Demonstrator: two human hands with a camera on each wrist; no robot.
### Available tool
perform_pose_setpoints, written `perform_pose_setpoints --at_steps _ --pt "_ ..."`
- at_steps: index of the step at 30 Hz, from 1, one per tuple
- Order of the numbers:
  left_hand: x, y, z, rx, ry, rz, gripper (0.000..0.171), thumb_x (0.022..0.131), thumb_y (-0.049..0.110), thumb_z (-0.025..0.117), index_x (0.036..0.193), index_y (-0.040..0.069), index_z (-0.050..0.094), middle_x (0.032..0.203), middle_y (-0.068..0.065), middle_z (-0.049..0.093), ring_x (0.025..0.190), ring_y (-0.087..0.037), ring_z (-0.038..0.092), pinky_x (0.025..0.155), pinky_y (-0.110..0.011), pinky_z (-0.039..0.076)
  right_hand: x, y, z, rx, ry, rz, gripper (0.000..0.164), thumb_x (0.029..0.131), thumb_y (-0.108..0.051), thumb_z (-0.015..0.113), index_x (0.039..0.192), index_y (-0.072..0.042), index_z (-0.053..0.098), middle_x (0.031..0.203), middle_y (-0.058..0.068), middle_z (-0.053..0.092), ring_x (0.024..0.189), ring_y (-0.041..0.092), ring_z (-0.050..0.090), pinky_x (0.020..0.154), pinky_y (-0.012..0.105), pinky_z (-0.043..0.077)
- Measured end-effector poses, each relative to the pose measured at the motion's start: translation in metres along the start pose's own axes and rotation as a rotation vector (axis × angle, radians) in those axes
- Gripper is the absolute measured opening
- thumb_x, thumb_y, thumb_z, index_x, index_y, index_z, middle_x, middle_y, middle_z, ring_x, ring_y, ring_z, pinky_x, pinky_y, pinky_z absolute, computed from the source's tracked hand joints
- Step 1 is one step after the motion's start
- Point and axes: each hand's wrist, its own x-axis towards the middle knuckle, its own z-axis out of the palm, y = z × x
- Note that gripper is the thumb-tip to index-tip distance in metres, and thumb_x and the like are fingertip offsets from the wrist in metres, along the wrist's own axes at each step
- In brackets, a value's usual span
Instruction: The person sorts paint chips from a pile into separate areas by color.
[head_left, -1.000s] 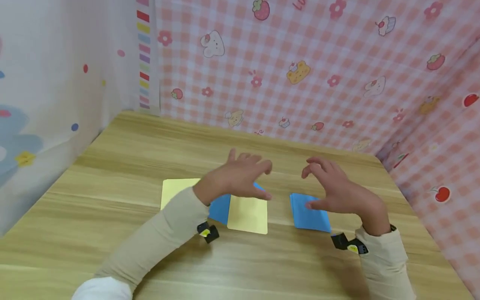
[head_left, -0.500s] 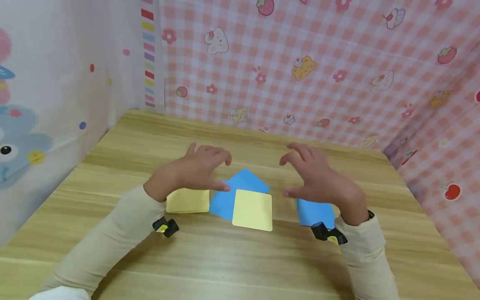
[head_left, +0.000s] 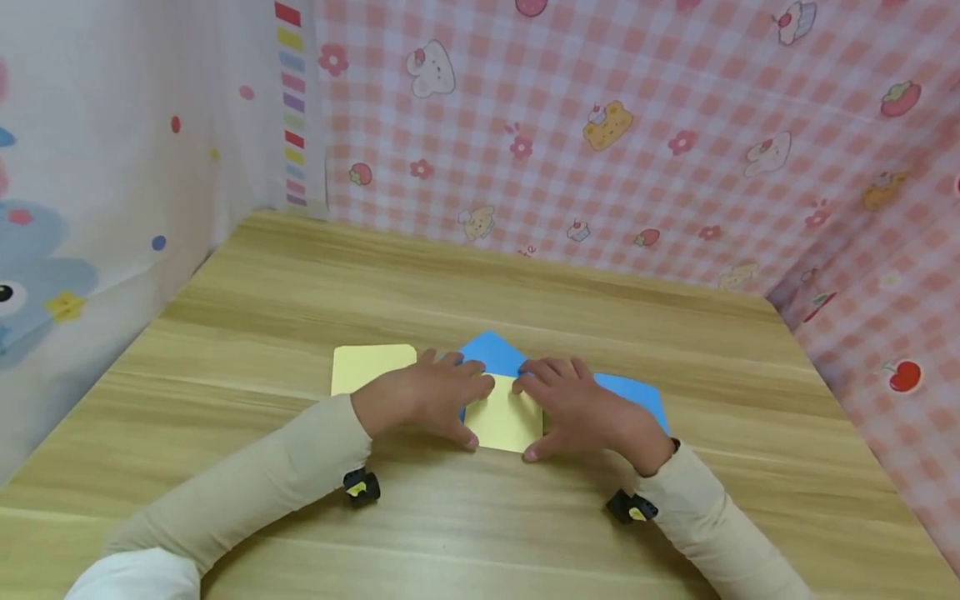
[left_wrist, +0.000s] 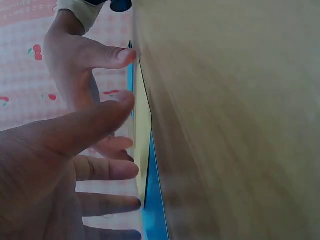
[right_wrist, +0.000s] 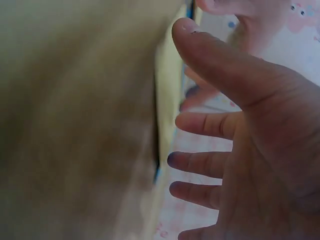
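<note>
In the head view a square yellow paper [head_left: 504,421] lies flat, partly over blue paper [head_left: 491,352] whose pointed corner shows behind it. My left hand [head_left: 435,396] is at its left side, fingers spread, with fingertips and thumb right at the edge. Across from it, my right hand [head_left: 573,408] takes the same pose along the right side. Both wrist views show straight, parted fingers close over the paper, with nothing pinched. My left forearm and hand partly cover a yellow stack [head_left: 371,367], and my right hand overlaps a blue stack [head_left: 637,396].
A wooden table [head_left: 450,525] bears the papers. Pink checked cloth [head_left: 555,183] stands behind and to the right, and a pale printed cloth [head_left: 150,183] borders the left. Each wrist wears a small black camera [head_left: 362,487].
My left hand has gone left toward the yellow stack, then come back right and lower. From above the blue stack my right hand has moved left and down to the central yellow square.
</note>
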Motion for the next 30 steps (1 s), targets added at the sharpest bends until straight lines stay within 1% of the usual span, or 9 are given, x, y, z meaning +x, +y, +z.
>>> perform_pose_setpoints --at_steps 2,5,10,15,20,23,25,30 --pt "0.002 0.001 0.001 0.021 0.006 -0.004 0.067 0.085 0.056 0.077 0.133 0.016 0.053 0.152 -0.01 0.044 0.141 -0.039 0.039 0.11 -0.065 0.029 0.001 -0.003 0.002 -0.015 0.006 -0.011 0.08 0.076 -0.053 0.085 0.133 -0.009 0.05 0.146 0.011 0.045 0.138 0.038 0.037 0.109 0.07 0.025" --pt "0.004 0.003 0.003 0.047 0.018 0.003 0.071 0.084 0.056 0.077 0.135 0.014 0.051 0.152 -0.011 0.044 0.139 -0.039 0.041 0.109 -0.064 0.031 0.002 -0.007 0.004 -0.032 0.011 -0.019 0.079 0.077 -0.053 0.084 0.133 -0.008 0.051 0.141 0.008 0.047 0.136 0.036 0.039 0.109 0.069 0.027" --pt "0.005 0.006 0.005 0.081 0.037 0.026 0.075 0.083 0.058 0.076 0.136 0.012 0.049 0.145 -0.01 0.048 0.134 -0.036 0.045 0.107 -0.063 0.034 0.003 -0.015 0.005 -0.009 0.007 -0.036 0.072 0.081 -0.045 0.084 0.133 -0.008 0.05 0.136 0.008 0.049 0.133 0.036 0.041 0.111 0.064 0.028" --pt "0.006 0.008 0.007 0.064 0.046 0.046 0.077 0.081 0.058 0.078 0.136 0.014 0.048 0.143 -0.008 0.05 0.136 -0.035 0.043 0.11 -0.065 0.029 0.004 -0.017 0.006 0.046 0.016 -0.05 0.068 0.082 -0.037 0.084 0.132 -0.008 0.048 0.135 0.008 0.049 0.13 0.034 0.042 0.111 0.056 0.029" --pt "0.007 0.008 0.01 0.055 0.07 0.066 0.078 0.08 0.057 0.08 0.135 0.013 0.047 0.14 -0.009 0.05 0.134 -0.034 0.044 0.11 -0.066 0.029 0.005 -0.016 0.008 0.088 0.025 -0.043 0.067 0.078 -0.034 0.087 0.126 -0.009 0.047 0.129 0.008 0.046 0.125 0.033 0.042 0.11 0.055 0.031" --pt "0.007 0.008 0.011 0.056 0.089 0.08 0.078 0.078 0.056 0.081 0.133 0.012 0.047 0.135 -0.008 0.05 0.13 -0.034 0.047 0.108 -0.064 0.032 0.006 -0.016 0.008 0.106 0.025 -0.032 0.068 0.077 -0.034 0.088 0.125 -0.009 0.047 0.128 0.008 0.043 0.12 0.03 0.043 0.106 0.054 0.035" --pt "0.007 0.007 0.012 0.06 0.102 0.087 0.077 0.077 0.056 0.082 0.13 0.012 0.049 0.13 -0.008 0.05 0.124 -0.032 0.049 0.106 -0.062 0.035 0.007 -0.016 0.009 0.109 0.034 -0.04 0.068 0.076 -0.033 0.088 0.124 -0.008 0.048 0.128 0.008 0.043 0.118 0.029 0.044 0.103 0.053 0.037" --pt "0.007 0.008 0.012 0.067 0.123 0.098 0.076 0.075 0.057 0.084 0.126 0.01 0.052 0.119 -0.006 0.048 0.112 -0.028 0.051 0.101 -0.056 0.039 0.007 -0.015 0.008 0.115 0.036 -0.069 0.067 0.079 -0.035 0.088 0.127 -0.006 0.05 0.131 0.008 0.044 0.121 0.029 0.044 0.099 0.053 0.04"
